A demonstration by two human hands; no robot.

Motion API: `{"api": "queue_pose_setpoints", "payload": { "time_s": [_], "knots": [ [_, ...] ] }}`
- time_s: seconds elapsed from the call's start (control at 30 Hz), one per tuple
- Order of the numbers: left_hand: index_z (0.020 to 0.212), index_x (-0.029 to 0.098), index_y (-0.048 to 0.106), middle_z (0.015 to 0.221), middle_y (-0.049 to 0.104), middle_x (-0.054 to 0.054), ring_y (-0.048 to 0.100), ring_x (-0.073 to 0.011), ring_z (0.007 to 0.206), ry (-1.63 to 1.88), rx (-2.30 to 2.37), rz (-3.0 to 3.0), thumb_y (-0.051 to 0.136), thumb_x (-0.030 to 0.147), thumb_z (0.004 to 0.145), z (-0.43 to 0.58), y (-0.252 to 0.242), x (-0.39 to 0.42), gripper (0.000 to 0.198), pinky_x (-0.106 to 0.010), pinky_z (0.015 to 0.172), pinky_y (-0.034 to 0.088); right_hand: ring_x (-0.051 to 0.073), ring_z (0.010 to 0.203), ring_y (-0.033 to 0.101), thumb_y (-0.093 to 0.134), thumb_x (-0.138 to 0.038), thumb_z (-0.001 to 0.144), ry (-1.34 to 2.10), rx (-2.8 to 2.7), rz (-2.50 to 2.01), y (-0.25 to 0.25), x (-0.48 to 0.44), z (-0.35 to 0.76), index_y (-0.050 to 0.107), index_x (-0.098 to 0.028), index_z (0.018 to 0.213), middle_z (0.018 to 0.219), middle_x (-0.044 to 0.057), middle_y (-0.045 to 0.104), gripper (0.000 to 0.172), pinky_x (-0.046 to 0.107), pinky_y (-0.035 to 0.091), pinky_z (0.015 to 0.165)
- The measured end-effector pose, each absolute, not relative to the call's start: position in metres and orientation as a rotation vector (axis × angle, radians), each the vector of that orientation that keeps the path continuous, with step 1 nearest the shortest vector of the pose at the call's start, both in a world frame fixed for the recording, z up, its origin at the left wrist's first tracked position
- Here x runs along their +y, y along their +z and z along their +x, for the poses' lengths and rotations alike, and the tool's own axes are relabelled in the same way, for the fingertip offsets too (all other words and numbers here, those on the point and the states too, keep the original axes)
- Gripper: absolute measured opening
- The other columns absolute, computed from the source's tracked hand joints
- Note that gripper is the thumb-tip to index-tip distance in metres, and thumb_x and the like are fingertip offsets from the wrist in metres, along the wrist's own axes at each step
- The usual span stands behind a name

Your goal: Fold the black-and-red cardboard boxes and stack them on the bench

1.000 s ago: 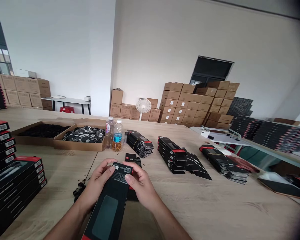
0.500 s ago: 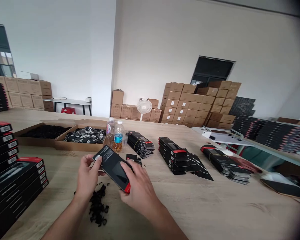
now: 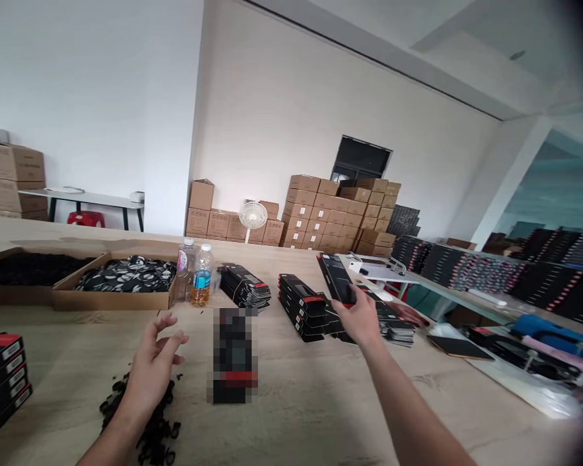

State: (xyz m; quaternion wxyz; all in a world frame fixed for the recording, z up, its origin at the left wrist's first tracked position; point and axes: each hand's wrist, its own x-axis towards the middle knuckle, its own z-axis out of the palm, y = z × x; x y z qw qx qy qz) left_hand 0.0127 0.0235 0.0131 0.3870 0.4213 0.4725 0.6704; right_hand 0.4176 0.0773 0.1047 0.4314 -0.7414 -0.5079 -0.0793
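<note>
Right hand: raised above the far side of the worktop, fingers clamped on the lower end of one flat black box. The box is clear of the surface, tilted, its long side pointing up and away, above the row of stacks.

Left hand: holds nothing, fingers apart and loosely curled. It hovers over the near-left part of the worktop, directly above one heap of small black parts; contact with the heap cannot be determined.

Between the two hands, one black-and-red pack lies flat on the worktop; its detail is blurred.

Count of other items:
- Bottles: two, upright, side by side, one just left of the other.
- Cardboard trays: two, adjoining; the nearer tray holds black-and-white pieces, the left tray holds dark ones.
- Stacks of black boxes in the far row: three, the first beside the bottles, the second just left of the right hand, the third partly hidden behind it.
- Left-edge stack: four boxes countable.
- Fan: one, by the back wall.
</note>
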Motion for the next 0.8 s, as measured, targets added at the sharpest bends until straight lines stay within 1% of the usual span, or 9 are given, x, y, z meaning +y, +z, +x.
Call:
{"api": "queue_pose_setpoints", "payload": {
  "time_s": [0.1,0.2,0.33,0.4,0.47,0.57,0.63,0.7,0.8],
  "knots": [
    [0.117,0.027,0.053,0.132,0.052,-0.008,0.068,-0.0222,0.089,1.675,1.221,1.133,0.068,0.049,0.072,0.016,0.012,0.023,0.053,-0.028,0.054,0.056,0.036,0.124,0.049,0.064,-0.039,0.072,-0.117,-1.292,-2.063,0.112,0.101,0.461,0.053,-0.012,0.133,0.126,0.022,0.057,0.068,0.045,0.040,0.101],
    [0.116,0.026,0.054,0.134,0.052,-0.009,0.067,-0.0230,0.091,1.653,1.245,1.186,0.068,0.050,0.072,0.016,0.007,0.024,0.052,-0.029,0.055,0.057,0.037,0.116,0.055,0.066,-0.038,0.070,-0.054,-1.326,-2.081,0.111,0.115,0.474,0.062,-0.013,0.122,0.119,0.020,0.063,0.059,0.046,0.043,0.095],
    [0.114,0.025,0.054,0.135,0.051,-0.010,0.065,-0.0234,0.092,1.638,1.259,1.211,0.066,0.052,0.074,0.013,0.003,0.027,0.050,-0.030,0.057,0.056,0.044,0.122,0.048,0.053,-0.038,0.079,-0.084,-1.290,-2.081,0.110,0.114,0.461,0.061,-0.011,0.123,0.134,0.025,0.055,0.052,0.058,0.038,0.095],
    [0.114,0.025,0.055,0.134,0.052,-0.010,0.065,-0.0220,0.088,1.625,1.275,1.237,0.065,0.052,0.074,0.013,0.004,0.027,0.049,-0.030,0.057,0.055,0.041,0.127,0.045,0.043,-0.034,0.085,-0.130,-1.327,-2.030,0.109,0.107,0.444,0.058,-0.011,0.127,0.137,0.024,0.052,0.050,0.057,0.036,0.099],
    [0.113,0.025,0.056,0.130,0.055,-0.010,0.064,-0.0202,0.083,1.598,1.298,1.274,0.065,0.051,0.075,0.014,0.006,0.024,0.047,-0.030,0.058,0.054,0.033,0.120,0.053,0.037,-0.032,0.088,-0.112,-1.463,-1.943,0.102,0.097,0.415,0.062,-0.014,0.120,0.128,0.019,0.060,0.045,0.046,0.039,0.099],
    [0.110,0.022,0.060,0.102,0.066,-0.007,0.062,-0.0184,0.070,1.486,1.347,1.323,0.064,0.049,0.076,0.017,0.008,0.020,0.044,-0.031,0.060,0.052,0.025,0.089,0.067,0.048,-0.044,0.086,0.065,-1.764,-1.816,0.077,0.079,0.349,0.071,-0.022,0.092,0.094,0.009,0.074,0.032,0.033,0.048,0.080],
    [0.107,0.020,0.061,0.083,0.066,-0.004,0.061,-0.0189,0.065,1.403,1.349,1.339,0.063,0.047,0.075,0.018,0.008,0.019,0.042,-0.032,0.061,0.051,0.026,0.077,0.069,0.061,-0.059,0.076,0.185,-1.898,-1.800,0.054,0.069,0.298,0.071,-0.023,0.091,0.080,0.008,0.074,0.041,0.034,0.048,0.070],
    [0.104,0.020,0.062,0.076,0.065,-0.002,0.062,-0.0198,0.065,1.333,1.330,1.349,0.063,0.045,0.074,0.018,0.007,0.018,0.039,-0.032,0.062,0.050,0.032,0.091,0.069,0.065,-0.071,0.068,0.252,-2.021,-1.919,0.035,0.064,0.251,0.068,-0.021,0.106,0.094,0.013,0.075,0.063,0.040,0.048,0.077],
    [0.099,0.021,0.064,0.069,0.063,0.000,0.062,-0.0204,0.064,1.268,1.320,1.366,0.063,0.042,0.073,0.017,0.005,0.018,0.034,-0.033,0.065,0.049,0.038,0.109,0.063,0.076,-0.070,0.053,0.227,-2.014,-2.099,0.019,0.070,0.207,0.064,-0.017,0.111,0.110,0.021,0.070,0.079,0.047,0.046,0.088]
  ]
}}
